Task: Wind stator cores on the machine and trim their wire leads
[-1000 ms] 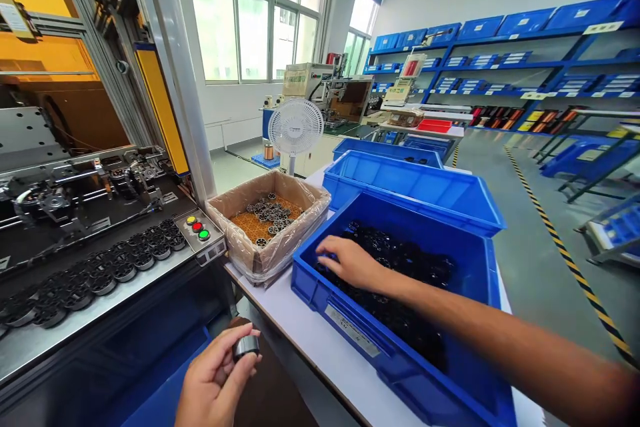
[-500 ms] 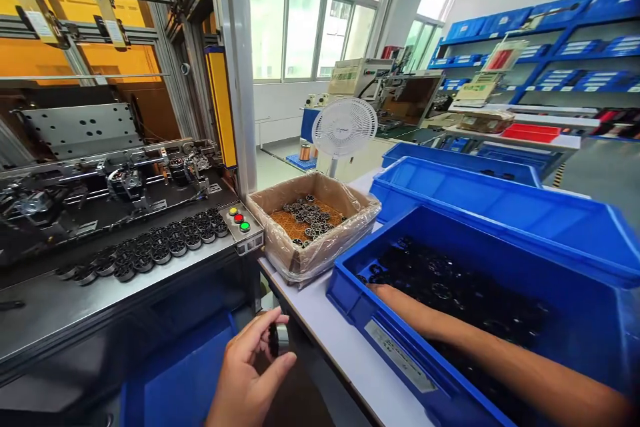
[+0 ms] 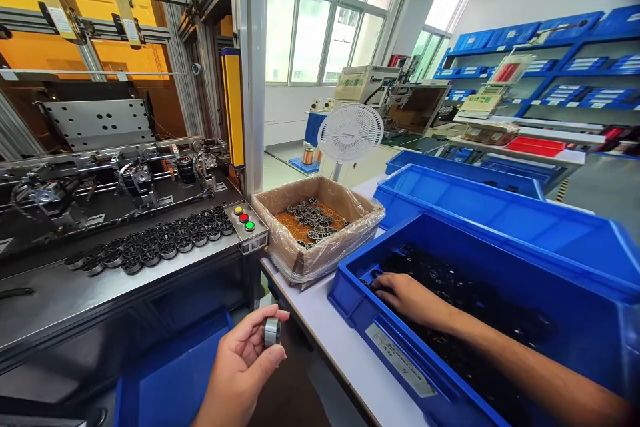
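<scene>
Held between the thumb and fingertips of my left hand (image 3: 245,360) is a short metal ring part (image 3: 271,331), silver around the rim with black inside. It is above the gap between the machine bench and the white table. My right hand (image 3: 403,297) reaches into a large blue bin (image 3: 350,283), close to its near left corner. Its fingers are bent down among many small black parts (image 3: 445,280); whether they grip one of them is hidden.
Rows of black-and-silver ring parts (image 3: 167,243) stand on the machine bench, beside a box with yellow, red and green buttons (image 3: 245,219). A plastic-lined carton (image 3: 300,267) holds similar rings. A white fan (image 3: 350,133) stands behind it. Another blue bin (image 3: 500,207) lies beyond the first.
My left hand has turned the ring part, so its silver side shows more. My right hand has lifted slightly, and more of its back and fingers is visible. The view has shifted a little.
</scene>
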`<state>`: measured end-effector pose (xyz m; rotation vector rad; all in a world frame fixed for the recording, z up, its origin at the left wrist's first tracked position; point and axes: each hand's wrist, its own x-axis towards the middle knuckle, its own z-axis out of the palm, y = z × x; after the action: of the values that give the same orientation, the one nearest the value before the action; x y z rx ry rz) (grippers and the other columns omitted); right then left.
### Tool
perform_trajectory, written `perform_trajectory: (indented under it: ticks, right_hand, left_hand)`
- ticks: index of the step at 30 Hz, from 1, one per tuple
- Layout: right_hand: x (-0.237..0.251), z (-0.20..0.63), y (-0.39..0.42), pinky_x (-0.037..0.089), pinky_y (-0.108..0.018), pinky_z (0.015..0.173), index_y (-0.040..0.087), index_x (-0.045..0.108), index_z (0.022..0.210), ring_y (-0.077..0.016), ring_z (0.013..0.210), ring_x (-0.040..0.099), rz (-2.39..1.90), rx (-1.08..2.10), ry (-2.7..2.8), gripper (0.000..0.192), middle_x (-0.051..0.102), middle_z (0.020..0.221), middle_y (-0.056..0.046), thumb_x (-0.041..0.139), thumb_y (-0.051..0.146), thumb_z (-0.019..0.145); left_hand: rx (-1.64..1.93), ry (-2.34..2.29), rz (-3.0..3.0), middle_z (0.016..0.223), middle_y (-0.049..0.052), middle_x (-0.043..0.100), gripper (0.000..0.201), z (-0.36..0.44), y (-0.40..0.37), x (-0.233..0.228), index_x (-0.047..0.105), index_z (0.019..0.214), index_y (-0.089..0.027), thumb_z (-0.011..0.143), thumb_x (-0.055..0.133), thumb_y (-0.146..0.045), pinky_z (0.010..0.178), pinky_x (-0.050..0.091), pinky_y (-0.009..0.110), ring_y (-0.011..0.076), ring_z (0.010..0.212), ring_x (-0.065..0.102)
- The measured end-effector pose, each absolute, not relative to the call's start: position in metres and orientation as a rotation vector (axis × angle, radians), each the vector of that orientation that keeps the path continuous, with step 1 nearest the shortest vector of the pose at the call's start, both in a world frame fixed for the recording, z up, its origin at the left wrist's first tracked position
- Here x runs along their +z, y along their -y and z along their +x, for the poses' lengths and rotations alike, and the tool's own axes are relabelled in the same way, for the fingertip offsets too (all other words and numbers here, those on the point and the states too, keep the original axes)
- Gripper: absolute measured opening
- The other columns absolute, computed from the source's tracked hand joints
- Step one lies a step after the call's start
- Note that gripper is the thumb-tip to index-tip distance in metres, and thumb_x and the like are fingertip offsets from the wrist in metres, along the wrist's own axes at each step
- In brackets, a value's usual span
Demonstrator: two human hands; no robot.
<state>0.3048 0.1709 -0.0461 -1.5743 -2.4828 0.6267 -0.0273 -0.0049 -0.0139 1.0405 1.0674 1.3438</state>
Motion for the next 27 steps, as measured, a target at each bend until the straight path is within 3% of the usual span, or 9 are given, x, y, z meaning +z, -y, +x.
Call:
perform_trajectory:
  ticks: [3, 6, 8, 11, 14, 20, 27]
  right_hand:
    - [-0.038, 0.304, -0.172, 0.053, -0.033, 0.072, 0.018, 0.070, 0.076, -0.0229, 0.072, 0.068, -1.581, 0.563, 2.414, 0.017, 0.073, 0.076, -0.008, 0.055, 0.024, 0.082]
    - [-0.011, 0.293, -0.160, 0.051, -0.035, 0.072, 0.018, 0.063, 0.082, -0.0216, 0.074, 0.063, -1.526, 0.388, 2.260, 0.018, 0.069, 0.084, -0.010, 0.052, 0.029, 0.089]
    - [0.014, 0.276, -0.140, 0.051, -0.033, 0.072, 0.019, 0.059, 0.085, -0.0196, 0.079, 0.061, -1.257, 0.277, 2.144, 0.013, 0.065, 0.090, -0.009, 0.054, 0.029, 0.091]
    - [0.039, 0.237, -0.101, 0.051, -0.028, 0.071, 0.019, 0.057, 0.087, -0.0160, 0.079, 0.059, -0.635, 0.237, 2.131, 0.005, 0.061, 0.084, -0.005, 0.062, 0.017, 0.088]
    - [0.038, 0.201, -0.072, 0.051, -0.025, 0.066, 0.017, 0.056, 0.091, -0.0148, 0.076, 0.059, -0.319, 0.274, 2.192, 0.007, 0.062, 0.082, -0.006, 0.060, 0.012, 0.089]
    - [0.018, 0.184, -0.060, 0.053, -0.024, 0.066, 0.015, 0.057, 0.088, -0.0147, 0.073, 0.059, -0.217, 0.252, 2.166, 0.005, 0.063, 0.080, -0.008, 0.055, 0.013, 0.093]
    - [0.018, 0.186, -0.063, 0.053, -0.024, 0.063, 0.014, 0.058, 0.088, -0.0150, 0.069, 0.058, -0.146, 0.234, 2.173, 0.008, 0.063, 0.078, -0.008, 0.052, 0.012, 0.093]
  left_hand:
    - [1.403, -1.060, 1.009, 0.113, 0.014, 0.076, 0.039, -0.026, 0.004, -0.012, 0.076, 0.112, -0.022, 0.075, 0.082, -0.033, 0.078, 0.057, 0.024, 0.0148, 0.076, 0.068]
    - [1.459, -1.045, 0.984, 0.108, 0.014, 0.078, 0.038, -0.025, 0.003, -0.012, 0.077, 0.109, -0.021, 0.072, 0.084, -0.028, 0.076, 0.058, 0.023, 0.0151, 0.076, 0.070]
    - [1.484, -1.030, 0.972, 0.106, 0.012, 0.079, 0.039, -0.024, 0.002, -0.012, 0.077, 0.109, -0.023, 0.070, 0.085, -0.024, 0.075, 0.059, 0.023, 0.0150, 0.075, 0.071]
    - [1.441, -0.995, 1.006, 0.111, 0.011, 0.078, 0.042, -0.020, -0.001, -0.011, 0.076, 0.112, -0.026, 0.071, 0.084, -0.019, 0.077, 0.061, 0.024, 0.0162, 0.078, 0.074]
    - [1.370, -0.946, 1.052, 0.116, 0.010, 0.077, 0.041, -0.015, -0.004, -0.010, 0.077, 0.112, -0.027, 0.073, 0.083, -0.016, 0.081, 0.061, 0.025, 0.0184, 0.084, 0.076]
    - [1.334, -0.832, 1.055, 0.113, 0.011, 0.078, 0.044, -0.005, -0.003, -0.012, 0.077, 0.112, -0.027, 0.072, 0.083, -0.012, 0.092, 0.060, 0.031, 0.0273, 0.104, 0.074]
    - [1.374, -0.900, 1.067, 0.111, 0.012, 0.078, 0.045, 0.002, -0.004, -0.012, 0.078, 0.110, -0.023, 0.067, 0.086, -0.012, 0.090, 0.061, 0.033, 0.0308, 0.103, 0.074]
